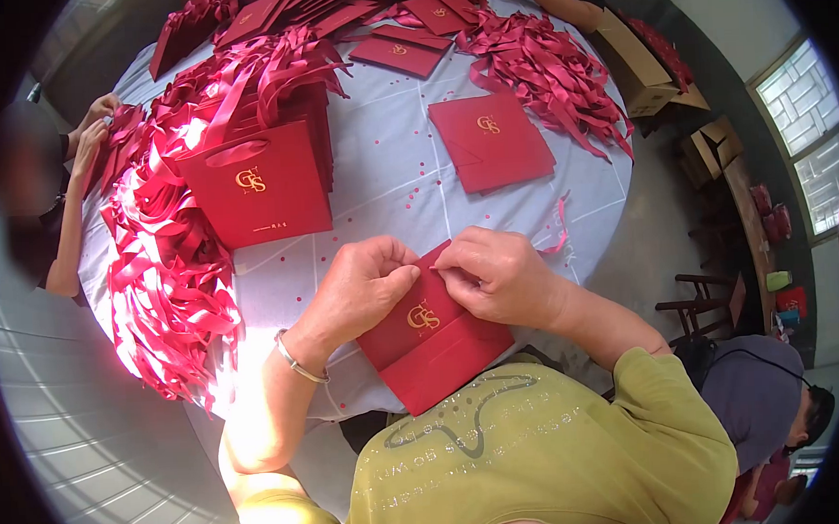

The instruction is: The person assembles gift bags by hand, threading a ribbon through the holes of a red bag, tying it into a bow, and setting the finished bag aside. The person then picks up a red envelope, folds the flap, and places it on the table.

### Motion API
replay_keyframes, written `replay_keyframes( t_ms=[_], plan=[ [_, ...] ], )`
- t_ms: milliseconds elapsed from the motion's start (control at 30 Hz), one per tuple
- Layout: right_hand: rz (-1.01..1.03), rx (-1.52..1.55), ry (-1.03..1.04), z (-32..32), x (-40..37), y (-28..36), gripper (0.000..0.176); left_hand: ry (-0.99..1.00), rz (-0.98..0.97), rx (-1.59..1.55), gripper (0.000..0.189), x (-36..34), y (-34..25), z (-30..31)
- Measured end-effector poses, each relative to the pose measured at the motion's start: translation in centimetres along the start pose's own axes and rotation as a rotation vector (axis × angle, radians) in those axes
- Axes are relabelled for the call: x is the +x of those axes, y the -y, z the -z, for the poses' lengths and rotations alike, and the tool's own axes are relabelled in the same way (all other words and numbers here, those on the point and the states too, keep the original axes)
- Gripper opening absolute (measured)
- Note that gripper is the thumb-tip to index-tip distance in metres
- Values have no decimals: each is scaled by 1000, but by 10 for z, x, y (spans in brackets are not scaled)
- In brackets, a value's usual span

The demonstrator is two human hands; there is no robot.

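A flat red paper gift bag with a gold "GFS"-like logo lies at the table's near edge, against my shirt, its folded bottom toward me. My left hand, with a bracelet on the wrist, is closed in a pinch at the bag's upper left edge. At the upper edge my right hand is closed too; a small pinkish ribbon end shows at its fingertips, partly hidden. Beyond that hand, a thin pink ribbon curls on the tablecloth.
Finished-looking bags with ribbon handles stand at left beside heaped ribbons. A flat bag stack lies ahead, another ribbon pile behind it. Red dots scatter over the tablecloth. Co-workers' arms reach in at left and top.
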State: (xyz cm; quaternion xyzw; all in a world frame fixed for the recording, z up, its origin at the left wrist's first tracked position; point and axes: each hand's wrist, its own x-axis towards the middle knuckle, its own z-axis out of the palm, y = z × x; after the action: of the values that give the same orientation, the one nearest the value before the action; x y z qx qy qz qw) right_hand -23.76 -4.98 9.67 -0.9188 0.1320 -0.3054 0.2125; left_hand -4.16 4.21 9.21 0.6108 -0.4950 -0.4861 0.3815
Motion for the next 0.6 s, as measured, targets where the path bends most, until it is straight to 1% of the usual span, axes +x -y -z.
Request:
replay_keyframes(
  t_ms=[67, 167, 233, 267, 367, 400, 467, 500, 533, 567, 600],
  plan=[
    [23, 9, 13, -1, 0, -1, 11, -22, -9, -22, 18, 1, 3, -1],
    [60, -53, 25, -1, 0, 2, 9, -39, -24, -5, 17, 1, 4, -3],
    [72, -111, 56, -1, 1, 6, 11, -78, -53, -3, 16, 1, 7, -6],
    [98, -129, 55, -4, -1, 4, 10, -82, -76, 67, 17, 1, 6, -5],
    [116, -238, 99, -1, 2, 11, 11, -70, -49, 53, 16, 2, 8, -6],
    [86, -267, 115, -3, 1, 15, 11, -58, -79, 62, 16, 2, 8, -7],
    [44, -334, 151, -9, 1, 21, 9, -75, -24, -4, 16, 2, 11, -8],
    [41, -341, 143, -12, 2, 25, 9, -77, -62, 43, 16, 3, 13, -8],
    [-4, -378, 176, -15, 4, 28, 8, -73, -67, 46, 16, 4, 13, -8],
    [-47, -411, 215, -16, 5, 31, 8, -81, -41, 48, 16, 3, 11, -8],
    [-47, -410, 216, -16, 6, 32, 8, -90, -12, 49, 16, 2, 11, -9]
  ],
)
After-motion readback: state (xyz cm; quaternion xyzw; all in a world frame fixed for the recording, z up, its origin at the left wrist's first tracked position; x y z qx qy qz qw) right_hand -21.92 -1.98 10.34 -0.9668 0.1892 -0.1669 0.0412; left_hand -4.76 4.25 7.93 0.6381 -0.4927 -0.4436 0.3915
